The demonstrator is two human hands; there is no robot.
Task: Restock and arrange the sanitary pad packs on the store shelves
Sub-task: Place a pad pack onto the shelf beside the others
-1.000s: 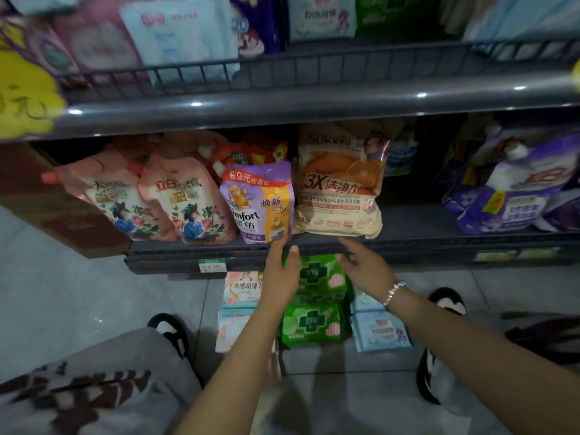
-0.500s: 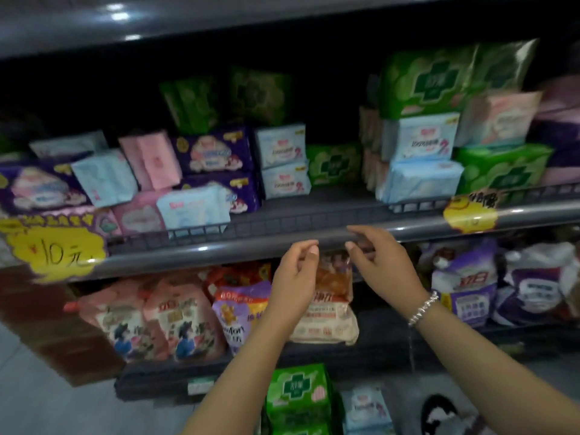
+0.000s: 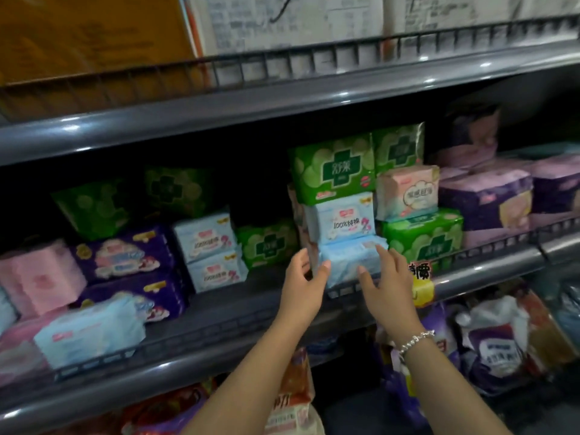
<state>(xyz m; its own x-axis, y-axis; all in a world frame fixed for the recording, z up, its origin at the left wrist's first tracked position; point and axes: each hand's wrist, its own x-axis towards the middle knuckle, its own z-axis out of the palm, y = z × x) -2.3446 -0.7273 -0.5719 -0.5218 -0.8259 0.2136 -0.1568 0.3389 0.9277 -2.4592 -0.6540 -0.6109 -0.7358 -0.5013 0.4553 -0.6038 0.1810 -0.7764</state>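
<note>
Both hands reach toward a light blue pad pack (image 3: 348,259) at the bottom of a stack on the middle shelf (image 3: 219,312). My left hand (image 3: 303,284) is at the pack's left side with relaxed fingers, the thumb near its edge. My right hand (image 3: 384,284), a bead bracelet on the wrist, is at the pack's right front, fingers spread. Neither hand grips it. Above it sit another blue pack (image 3: 343,218) and a green pack (image 3: 332,169).
Green (image 3: 422,235), pink (image 3: 406,191) and purple (image 3: 485,200) packs stand to the right; blue (image 3: 205,237), purple (image 3: 125,255) and pink (image 3: 40,276) packs to the left. A wire rail edges the shelf. A yellow price tag (image 3: 422,282) hangs by my right hand. Refill pouches fill the shelf below.
The view has risen from the floor and bottom shelf to the middle shelf. Both hands have moved up from the packs on the floor to the blue pack in the stack.
</note>
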